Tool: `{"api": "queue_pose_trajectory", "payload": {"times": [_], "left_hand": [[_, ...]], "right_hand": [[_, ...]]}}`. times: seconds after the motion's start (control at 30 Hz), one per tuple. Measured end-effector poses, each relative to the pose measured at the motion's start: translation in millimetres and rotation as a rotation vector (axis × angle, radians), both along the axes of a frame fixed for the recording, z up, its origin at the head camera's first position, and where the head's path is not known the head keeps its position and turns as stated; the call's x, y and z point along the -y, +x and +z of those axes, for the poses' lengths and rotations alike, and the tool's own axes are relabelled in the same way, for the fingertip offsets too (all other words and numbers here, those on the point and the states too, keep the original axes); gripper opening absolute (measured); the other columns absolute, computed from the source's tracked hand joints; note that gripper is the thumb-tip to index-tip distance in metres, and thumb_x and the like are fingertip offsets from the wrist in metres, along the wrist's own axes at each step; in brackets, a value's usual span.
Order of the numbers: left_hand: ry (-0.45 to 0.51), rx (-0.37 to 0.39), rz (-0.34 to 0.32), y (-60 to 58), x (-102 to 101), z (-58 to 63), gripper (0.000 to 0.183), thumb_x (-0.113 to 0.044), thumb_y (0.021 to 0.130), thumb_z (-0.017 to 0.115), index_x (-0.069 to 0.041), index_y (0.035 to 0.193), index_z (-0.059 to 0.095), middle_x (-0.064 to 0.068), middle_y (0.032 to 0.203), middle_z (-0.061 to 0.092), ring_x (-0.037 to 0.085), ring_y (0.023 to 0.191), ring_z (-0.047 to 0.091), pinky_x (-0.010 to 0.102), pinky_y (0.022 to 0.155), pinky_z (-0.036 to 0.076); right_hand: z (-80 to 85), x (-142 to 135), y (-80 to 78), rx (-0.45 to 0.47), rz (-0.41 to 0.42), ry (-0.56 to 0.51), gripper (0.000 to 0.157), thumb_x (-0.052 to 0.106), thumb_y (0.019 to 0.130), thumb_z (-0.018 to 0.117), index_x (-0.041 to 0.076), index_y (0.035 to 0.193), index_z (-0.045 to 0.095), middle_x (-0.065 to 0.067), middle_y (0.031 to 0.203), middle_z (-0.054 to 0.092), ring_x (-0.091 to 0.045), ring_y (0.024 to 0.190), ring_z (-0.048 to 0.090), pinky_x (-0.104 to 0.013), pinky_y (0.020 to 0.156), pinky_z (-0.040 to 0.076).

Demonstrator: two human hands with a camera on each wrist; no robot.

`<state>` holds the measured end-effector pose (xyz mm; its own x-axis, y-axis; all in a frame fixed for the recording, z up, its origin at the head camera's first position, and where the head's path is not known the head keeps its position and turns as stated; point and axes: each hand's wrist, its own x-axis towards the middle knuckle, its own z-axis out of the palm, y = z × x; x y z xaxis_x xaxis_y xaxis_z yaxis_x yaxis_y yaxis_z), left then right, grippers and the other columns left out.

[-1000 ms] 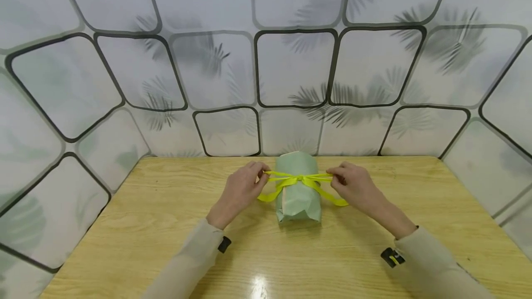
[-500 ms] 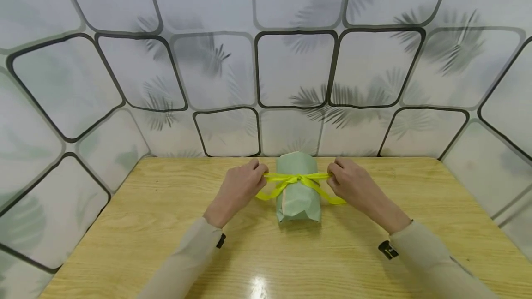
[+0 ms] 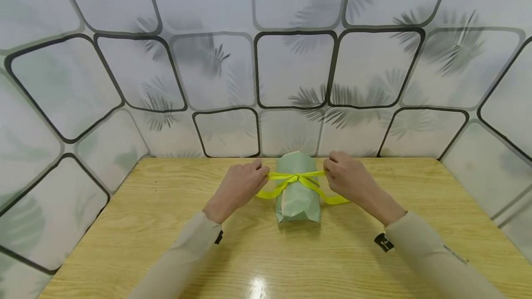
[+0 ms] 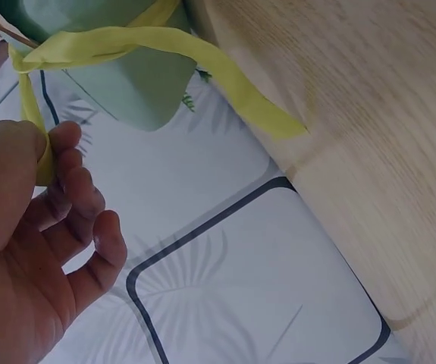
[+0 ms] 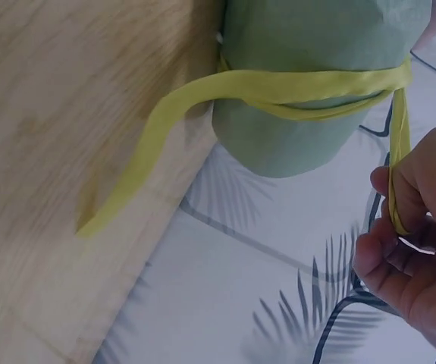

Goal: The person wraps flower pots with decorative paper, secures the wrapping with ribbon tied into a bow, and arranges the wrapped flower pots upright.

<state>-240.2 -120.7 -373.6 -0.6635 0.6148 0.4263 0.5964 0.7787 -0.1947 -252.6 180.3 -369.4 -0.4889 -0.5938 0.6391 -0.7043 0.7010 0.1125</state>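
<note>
A parcel wrapped in pale green paper (image 3: pixel 298 204) lies on the table, with a yellow ribbon (image 3: pixel 307 182) knotted across its top. To its left, my left hand (image 3: pixel 238 186) pinches one ribbon loop between thumb and index finger; the left wrist view shows this hand (image 4: pixel 43 220) with its other fingers loosely bent. On the opposite side my right hand (image 3: pixel 351 183) pinches the other loop, and the right wrist view shows its fingers (image 5: pixel 381 254) curled round it. Both loops are drawn taut sideways from the knot. Two loose ribbon tails (image 5: pixel 145 152) hang down to either side of the parcel.
The wooden table (image 3: pixel 166 225) extends around the parcel on all sides. Behind it rises a pale wall covering (image 3: pixel 295 68) patterned with dark rounded outlines and leaves. The parcel lies near the table's back edge. A black strap (image 3: pixel 383 242) shows by the right sleeve.
Both hands have closed more fully round the loops. The right hand has shifted slightly left and up, and the knot has moved slightly left. The parcel has stayed in place.
</note>
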Motion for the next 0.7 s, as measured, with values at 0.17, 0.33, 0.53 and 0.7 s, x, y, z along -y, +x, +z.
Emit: {"api": "queue_pose_trajectory", "payload": {"times": [0.17,0.33,0.53,0.7], "left_hand": [[-0.008,0.035,0.008,-1.5,2.1,-3.2,0.016,-0.022,0.104,0.061,-0.015,0.092,0.067,-0.001,0.073,0.049,0.008,0.052,0.031,0.019,0.046,0.024],[-0.019,0.041,-0.005,-1.3,6.4,-8.0,0.016,-0.024,0.105,0.061,-0.016,0.091,0.065,-0.002,0.072,0.046,0.007,0.052,0.028,0.019,0.047,0.022],[-0.015,0.055,-0.038,-0.3,12.3,-15.8,0.017,-0.023,0.104,0.062,-0.017,0.088,0.063,-0.003,0.069,0.044,0.006,0.053,0.024,0.018,0.047,0.019],[-0.013,0.069,-0.045,-0.4,15.5,-20.2,0.015,-0.021,0.103,0.063,-0.017,0.089,0.063,-0.003,0.069,0.045,0.005,0.053,0.025,0.017,0.046,0.02]], "right_hand": [[-4.2,-7.0,2.7,0.082,-0.012,-0.011,0.024,-0.012,0.082,0.065,0.008,0.069,0.061,-0.002,0.068,0.048,-0.012,0.06,0.041,-0.026,0.054,0.04],[-6.7,-12.8,6.6,0.164,-0.018,0.004,0.02,-0.01,0.085,0.066,0.007,0.074,0.069,-0.001,0.071,0.055,-0.011,0.062,0.048,-0.026,0.056,0.046],[-13.5,-17.8,7.4,0.228,-0.019,0.01,0.019,-0.008,0.087,0.068,0.007,0.077,0.072,-0.001,0.074,0.059,-0.01,0.065,0.053,-0.026,0.059,0.05],[-20.1,-19.7,5.9,0.209,-0.001,-0.011,0.019,-0.008,0.087,0.069,0.008,0.076,0.071,0.0,0.072,0.058,-0.009,0.063,0.051,-0.025,0.057,0.049]]}}
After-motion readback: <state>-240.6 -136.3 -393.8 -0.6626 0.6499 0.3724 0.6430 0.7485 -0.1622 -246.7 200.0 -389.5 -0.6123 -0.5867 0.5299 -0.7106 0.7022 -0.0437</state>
